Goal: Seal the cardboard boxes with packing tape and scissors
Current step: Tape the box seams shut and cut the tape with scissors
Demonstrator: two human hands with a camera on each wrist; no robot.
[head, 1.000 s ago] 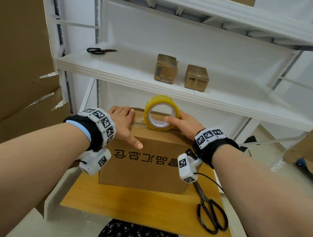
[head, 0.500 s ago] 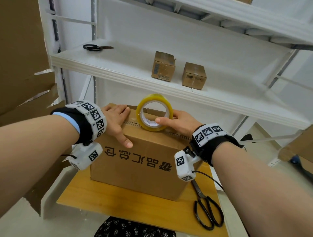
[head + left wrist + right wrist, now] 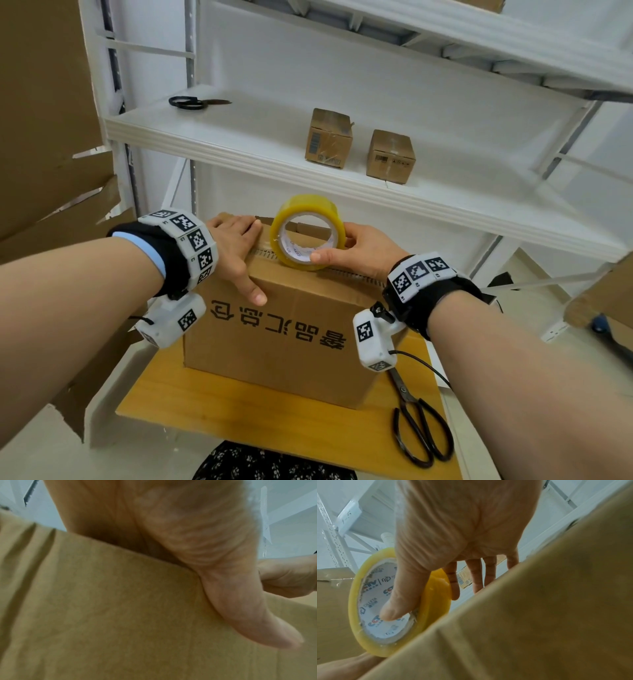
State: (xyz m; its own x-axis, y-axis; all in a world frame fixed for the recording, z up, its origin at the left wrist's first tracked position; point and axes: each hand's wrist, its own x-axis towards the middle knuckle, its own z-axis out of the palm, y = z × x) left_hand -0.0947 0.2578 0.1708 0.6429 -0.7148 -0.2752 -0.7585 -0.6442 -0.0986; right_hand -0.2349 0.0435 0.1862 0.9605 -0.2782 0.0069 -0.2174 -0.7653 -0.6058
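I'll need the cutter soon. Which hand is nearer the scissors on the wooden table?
Right. The right hand holds the tape roll on the box, above the scissors; the left hand presses the box's far side.

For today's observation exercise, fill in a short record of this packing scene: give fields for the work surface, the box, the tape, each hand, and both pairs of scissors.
Work surface: wooden table
Box: large cardboard box on the table
Tape: yellow tape roll standing on edge on the box top
Left hand: flat on the box top, thumb down its front
Right hand: grips the roll, thumb inside the core
Scissors: on the table, right of the box
Second scissors: on the white shelf
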